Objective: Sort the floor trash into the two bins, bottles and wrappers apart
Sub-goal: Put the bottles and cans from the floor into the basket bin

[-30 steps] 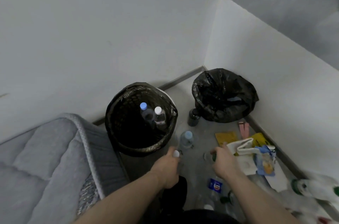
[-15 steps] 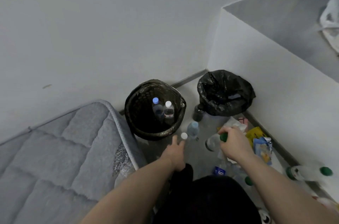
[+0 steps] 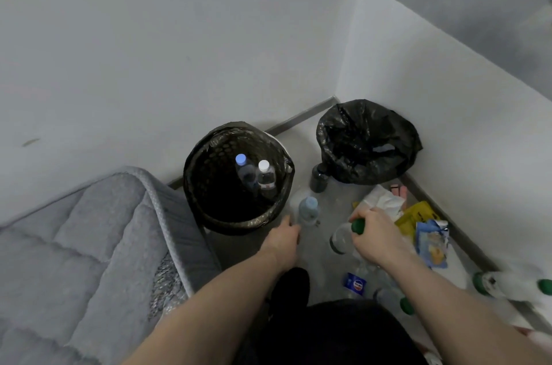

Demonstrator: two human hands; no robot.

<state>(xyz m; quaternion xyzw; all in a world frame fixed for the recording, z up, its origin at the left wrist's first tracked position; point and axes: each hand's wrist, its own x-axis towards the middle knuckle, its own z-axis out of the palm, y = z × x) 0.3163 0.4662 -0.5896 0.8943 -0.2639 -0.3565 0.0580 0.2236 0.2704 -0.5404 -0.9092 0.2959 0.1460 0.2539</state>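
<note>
My right hand [image 3: 379, 242] grips a clear bottle with a green cap [image 3: 342, 239] just above the floor. My left hand [image 3: 283, 240] is curled round a clear bottle [image 3: 297, 200] that shows only as a pale blur by the left bin's rim. The left bin [image 3: 191, 185], mesh with a black liner, holds two bottles [image 3: 264, 176]. The right bin [image 3: 367, 140], lined with a black bag, stands in the corner. A blue-capped bottle [image 3: 308, 211] stands on the floor between my hands.
A grey mattress [image 3: 89, 245] fills the left side. Wrappers lie at right: white paper [image 3: 383, 200], a yellow pack [image 3: 416, 215], a blue pack [image 3: 431, 243], a small blue label [image 3: 355, 284]. A dark bottle [image 3: 318, 178] stands by the right bin. Green-capped bottles [image 3: 493, 284] lie by the wall.
My right hand has lifted the green-capped bottle off the floor. My left hand has moved its bottle up toward the left bin. The view has pulled back and up.
</note>
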